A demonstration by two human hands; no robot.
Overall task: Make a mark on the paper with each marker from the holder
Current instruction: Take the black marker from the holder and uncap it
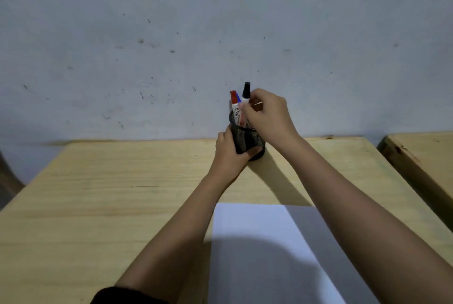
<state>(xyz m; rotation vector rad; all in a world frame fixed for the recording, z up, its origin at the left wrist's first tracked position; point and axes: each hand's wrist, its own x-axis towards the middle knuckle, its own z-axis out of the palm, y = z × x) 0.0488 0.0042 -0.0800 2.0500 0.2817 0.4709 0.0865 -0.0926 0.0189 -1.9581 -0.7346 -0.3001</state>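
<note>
Black-capped marker (246, 92) pinched upright by right hand (266, 113)
Left hand (229, 149) clasps mesh holder (247, 139); paper (257, 225) lies nearer the person.

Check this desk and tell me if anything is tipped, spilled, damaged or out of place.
Nothing stands out. The mesh holder stands upright on the table, steadied by the left hand. The right hand grips the black-capped marker; the red-capped marker stays inside. The paper lies flat and unmarked.
</note>
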